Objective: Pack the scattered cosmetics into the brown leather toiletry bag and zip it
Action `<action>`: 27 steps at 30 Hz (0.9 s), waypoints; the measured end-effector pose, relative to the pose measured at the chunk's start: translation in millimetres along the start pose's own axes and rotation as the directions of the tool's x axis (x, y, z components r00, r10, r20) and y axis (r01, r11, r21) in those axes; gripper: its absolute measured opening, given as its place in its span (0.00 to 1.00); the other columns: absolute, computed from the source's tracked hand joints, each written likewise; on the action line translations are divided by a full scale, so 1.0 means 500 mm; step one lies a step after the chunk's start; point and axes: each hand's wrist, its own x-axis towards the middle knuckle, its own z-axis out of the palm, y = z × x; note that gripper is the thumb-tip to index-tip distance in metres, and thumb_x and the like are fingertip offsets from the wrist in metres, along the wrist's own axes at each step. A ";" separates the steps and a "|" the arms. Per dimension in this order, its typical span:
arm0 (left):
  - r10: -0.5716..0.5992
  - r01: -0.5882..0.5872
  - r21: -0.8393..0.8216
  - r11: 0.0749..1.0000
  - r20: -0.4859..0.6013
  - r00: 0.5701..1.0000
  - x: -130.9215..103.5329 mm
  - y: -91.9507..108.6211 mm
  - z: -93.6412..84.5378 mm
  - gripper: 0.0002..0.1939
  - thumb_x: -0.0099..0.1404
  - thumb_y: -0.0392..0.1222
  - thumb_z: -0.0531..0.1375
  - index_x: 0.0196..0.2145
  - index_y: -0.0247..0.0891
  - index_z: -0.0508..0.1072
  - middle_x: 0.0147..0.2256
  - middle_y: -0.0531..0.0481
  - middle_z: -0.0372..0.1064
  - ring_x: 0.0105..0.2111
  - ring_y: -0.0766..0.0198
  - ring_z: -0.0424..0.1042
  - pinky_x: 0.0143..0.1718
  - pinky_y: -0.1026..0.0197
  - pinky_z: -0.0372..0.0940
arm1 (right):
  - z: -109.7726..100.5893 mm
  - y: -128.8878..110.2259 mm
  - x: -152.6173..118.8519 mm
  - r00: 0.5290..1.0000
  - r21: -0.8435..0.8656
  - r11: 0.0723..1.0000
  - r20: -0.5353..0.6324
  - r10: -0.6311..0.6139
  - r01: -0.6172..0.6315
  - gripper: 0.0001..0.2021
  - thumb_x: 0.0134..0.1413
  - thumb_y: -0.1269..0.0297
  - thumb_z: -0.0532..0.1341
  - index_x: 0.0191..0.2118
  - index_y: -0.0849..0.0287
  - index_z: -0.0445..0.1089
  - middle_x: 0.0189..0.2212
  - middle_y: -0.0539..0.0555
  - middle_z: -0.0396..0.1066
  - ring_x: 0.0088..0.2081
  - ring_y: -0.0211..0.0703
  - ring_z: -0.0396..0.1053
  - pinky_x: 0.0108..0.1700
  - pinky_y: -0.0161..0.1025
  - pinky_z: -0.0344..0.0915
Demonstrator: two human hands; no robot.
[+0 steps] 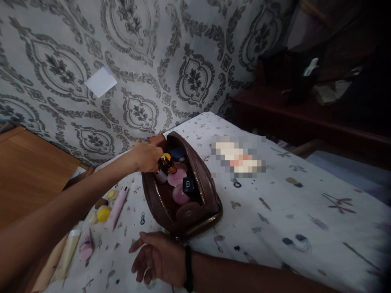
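A brown zippered bag (210, 195) lies open on the patterned sheet. Inside are pink round items (181, 194), a black square case (188, 185), a dark blue round item (177, 154) and an amber bottle with a yellow top (166, 158). My left hand (148, 156) is closed at the bag's far left rim, its fingertips partly hidden, so what it grips is unclear. In front of the bag, my right hand (161, 258) is open, palm up with loosely curled fingers apart, and holds nothing. A black band is on that wrist.
Left of the bag lie a pink tube (117, 208), a yellow round item (104, 214), a purple-pink item (86, 247) and a pale tube (69, 250). A blurred-out object (240, 158) rests to the right. Behind is a patterned wall (195, 77); a dark red surface (269, 101) stands far right.
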 end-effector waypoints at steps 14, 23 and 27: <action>-0.006 0.018 -0.178 0.984 0.069 0.998 0.034 -0.012 0.006 0.15 0.45 0.45 0.69 0.15 0.38 0.67 0.16 0.53 0.59 0.25 0.59 0.65 0.33 0.59 0.57 | 0.020 -0.014 -0.009 0.996 -0.030 0.999 -0.083 0.031 -0.033 0.23 0.55 0.43 0.56 0.35 0.63 0.69 0.22 0.52 0.73 0.20 0.37 0.69 0.25 0.35 0.55; 0.136 -0.078 -0.240 0.968 0.237 0.962 0.038 -0.035 -0.003 0.15 0.50 0.48 0.64 0.18 0.35 0.67 0.16 0.56 0.57 0.21 0.69 0.56 0.25 0.64 0.48 | 0.027 -0.022 -0.016 0.994 -0.042 0.998 -0.105 0.037 -0.042 0.24 0.52 0.43 0.58 0.36 0.63 0.69 0.21 0.51 0.73 0.20 0.37 0.69 0.25 0.35 0.56; 0.111 -0.080 -0.149 0.986 0.216 0.970 0.018 -0.031 -0.007 0.11 0.50 0.45 0.63 0.21 0.35 0.69 0.19 0.55 0.62 0.22 0.68 0.58 0.26 0.64 0.50 | 0.029 -0.021 -0.014 0.994 -0.039 0.998 -0.102 0.037 -0.041 0.23 0.52 0.43 0.58 0.36 0.63 0.69 0.22 0.52 0.73 0.20 0.38 0.69 0.26 0.35 0.57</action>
